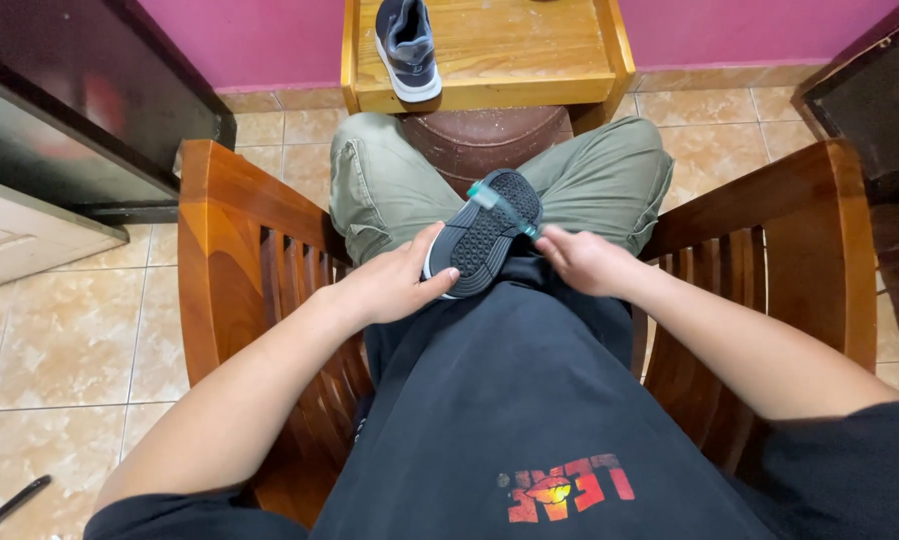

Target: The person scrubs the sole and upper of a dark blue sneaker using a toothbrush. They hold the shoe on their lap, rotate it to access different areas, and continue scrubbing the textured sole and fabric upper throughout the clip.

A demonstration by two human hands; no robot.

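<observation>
While the person sits in the wooden chair [232, 215], the dark shoe [485, 235] lies sole-up on the lap between both hands, its long axis tilted, left hand [395, 282] gripping its heel, right hand [582, 260] holding a teal brush [502, 208] across the sole.

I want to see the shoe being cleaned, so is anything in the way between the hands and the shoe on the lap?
No. The left hand already holds the shoe, sole up. The right hand presses a green toothbrush against the sole.
</observation>
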